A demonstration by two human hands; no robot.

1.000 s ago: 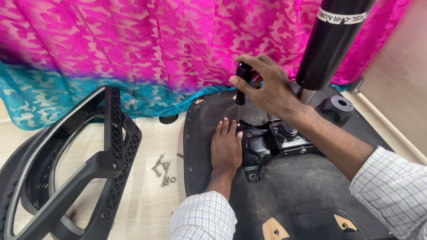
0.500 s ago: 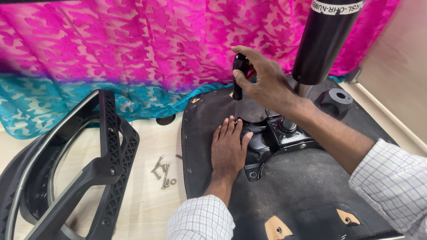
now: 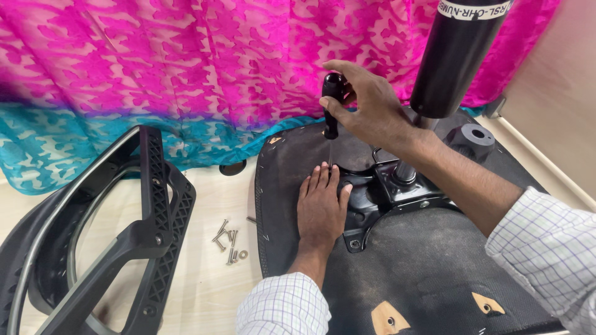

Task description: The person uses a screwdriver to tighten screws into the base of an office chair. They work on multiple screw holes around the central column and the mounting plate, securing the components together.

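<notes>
Right hand [image 3: 366,105]: closed around the black handle [image 3: 331,102] of a tool, fingers wrapped on it, thumb on the upper side; the handle stands almost upright.
Tool tip: the thin shaft goes down from the handle to the seat underside, just in front of the left hand's fingertips.
Left hand [image 3: 321,208]: open and flat, palm down, fingers together, pressing on the chair seat underside [image 3: 428,279]; it holds nothing.
Chair seat underside: black, lies upside down on the floor under both hands.
Metal mechanism plate [image 3: 397,192]: black, touching the thumb side of the left hand, below the right wrist.
Gas lift cylinder [image 3: 456,56]: black, rises from the plate, just to the right of the right hand.
Screws [image 3: 228,239]: small loose group with a washer on the wooden floor [image 3: 217,285], near the left of the left hand.
Chair back frame [image 3: 112,242]: black plastic, lies well to the left of both hands.
Cloth [image 3: 155,68]: pink and turquoise, behind the right hand.
</notes>
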